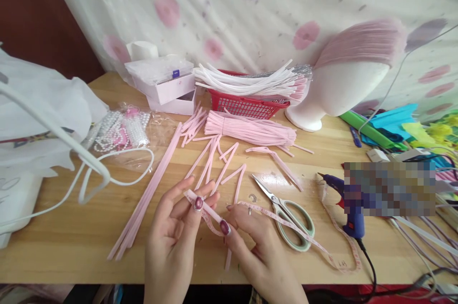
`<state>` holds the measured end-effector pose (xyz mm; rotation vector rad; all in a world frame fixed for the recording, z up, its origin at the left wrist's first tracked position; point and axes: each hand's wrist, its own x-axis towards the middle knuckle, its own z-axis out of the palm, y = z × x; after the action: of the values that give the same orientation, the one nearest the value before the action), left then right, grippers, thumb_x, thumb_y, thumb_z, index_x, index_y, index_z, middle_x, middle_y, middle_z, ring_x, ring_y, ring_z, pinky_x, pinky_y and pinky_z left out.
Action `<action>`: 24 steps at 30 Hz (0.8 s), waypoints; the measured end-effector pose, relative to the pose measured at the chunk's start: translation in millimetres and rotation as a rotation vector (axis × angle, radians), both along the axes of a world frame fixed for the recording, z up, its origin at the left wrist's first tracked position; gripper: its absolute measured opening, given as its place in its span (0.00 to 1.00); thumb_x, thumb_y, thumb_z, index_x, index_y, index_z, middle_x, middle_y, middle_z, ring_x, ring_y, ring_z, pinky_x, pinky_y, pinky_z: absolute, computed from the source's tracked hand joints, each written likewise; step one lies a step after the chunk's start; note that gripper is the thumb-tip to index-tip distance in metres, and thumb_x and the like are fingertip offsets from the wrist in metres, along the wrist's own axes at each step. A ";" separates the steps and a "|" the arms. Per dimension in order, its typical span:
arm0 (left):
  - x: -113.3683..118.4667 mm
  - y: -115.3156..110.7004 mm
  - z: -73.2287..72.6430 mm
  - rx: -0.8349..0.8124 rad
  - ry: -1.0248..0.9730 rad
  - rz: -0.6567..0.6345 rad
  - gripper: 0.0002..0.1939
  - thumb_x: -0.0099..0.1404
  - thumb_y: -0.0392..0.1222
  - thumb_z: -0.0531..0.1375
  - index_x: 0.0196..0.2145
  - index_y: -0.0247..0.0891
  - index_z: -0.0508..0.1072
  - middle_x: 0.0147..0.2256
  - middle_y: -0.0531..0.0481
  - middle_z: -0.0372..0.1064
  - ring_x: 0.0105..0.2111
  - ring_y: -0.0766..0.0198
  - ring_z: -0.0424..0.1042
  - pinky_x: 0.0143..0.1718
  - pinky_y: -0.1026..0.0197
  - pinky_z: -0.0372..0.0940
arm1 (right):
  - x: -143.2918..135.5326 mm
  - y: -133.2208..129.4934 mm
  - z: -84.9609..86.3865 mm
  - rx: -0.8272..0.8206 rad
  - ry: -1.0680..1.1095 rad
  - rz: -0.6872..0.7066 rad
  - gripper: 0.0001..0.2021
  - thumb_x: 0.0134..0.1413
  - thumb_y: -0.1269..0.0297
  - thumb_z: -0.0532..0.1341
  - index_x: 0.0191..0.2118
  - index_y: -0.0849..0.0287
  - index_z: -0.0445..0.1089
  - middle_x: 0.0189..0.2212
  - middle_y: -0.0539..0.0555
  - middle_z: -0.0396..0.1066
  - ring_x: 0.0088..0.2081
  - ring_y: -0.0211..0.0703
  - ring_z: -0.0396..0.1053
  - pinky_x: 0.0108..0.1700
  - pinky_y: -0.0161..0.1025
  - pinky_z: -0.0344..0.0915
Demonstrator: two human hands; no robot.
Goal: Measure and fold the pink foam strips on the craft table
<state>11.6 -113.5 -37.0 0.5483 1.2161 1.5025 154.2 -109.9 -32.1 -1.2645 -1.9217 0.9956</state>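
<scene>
My left hand [173, 239] pinches one end of a short pink pipe cleaner [211, 213] between thumb and fingers. At its other end, the thumb and curled forefinger of my right hand [259, 251] are closed on the same piece. A pink tape measure [289, 223] runs along with it and loops below between my hands, then trails right across the table. Scissors [295, 225] with pale green handles lie partly under the tape, beside my right hand. Bent pink pipe cleaners [238, 177] lie just beyond my fingers.
Long pink stems [153, 189] lie at left, near bagged pearl beads [121, 130]. Behind are a bundle of pink stems [250, 127], a red basket [239, 105], white boxes [161, 89] and a foam head [329, 89]. A blue glue gun [354, 218] lies right, its cable hanging.
</scene>
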 end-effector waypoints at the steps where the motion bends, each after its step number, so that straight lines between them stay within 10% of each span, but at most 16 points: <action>1: -1.8 0.9 -0.9 0.009 -0.019 -0.005 0.23 0.61 0.47 0.69 0.53 0.43 0.72 0.45 0.45 0.81 0.46 0.54 0.80 0.45 0.60 0.75 | 1.4 -0.3 -0.2 -0.015 -0.010 0.010 0.16 0.71 0.60 0.51 0.30 0.57 0.61 0.27 0.48 0.64 0.31 0.39 0.63 0.36 0.35 0.57; 9: -9.4 7.3 4.6 0.107 -0.201 0.008 0.16 0.60 0.38 0.69 0.46 0.41 0.76 0.41 0.45 0.82 0.45 0.56 0.80 0.47 0.60 0.75 | 14.3 5.0 0.5 -0.121 0.128 -0.043 0.17 0.74 0.58 0.47 0.34 0.56 0.66 0.30 0.49 0.68 0.34 0.38 0.67 0.39 0.35 0.60; 15: -8.1 9.1 3.8 0.202 -0.193 0.050 0.09 0.61 0.36 0.68 0.40 0.41 0.79 0.43 0.46 0.81 0.46 0.56 0.80 0.49 0.59 0.74 | 13.5 3.0 -4.3 -0.110 0.146 -0.061 0.11 0.72 0.63 0.52 0.55 0.52 0.64 0.33 0.48 0.69 0.35 0.39 0.68 0.39 0.35 0.62; 24: -7.1 9.9 -2.1 0.128 -0.115 0.004 0.19 0.63 0.39 0.67 0.52 0.45 0.75 0.47 0.45 0.80 0.52 0.54 0.76 0.56 0.53 0.69 | 3.9 5.2 -4.4 -0.145 0.211 -0.001 0.08 0.68 0.62 0.57 0.48 0.56 0.67 0.28 0.48 0.67 0.29 0.37 0.65 0.32 0.33 0.61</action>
<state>4.5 -103.6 -39.0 0.5360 1.0387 1.6010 158.1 -104.8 -36.5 -1.1869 -1.7131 1.2344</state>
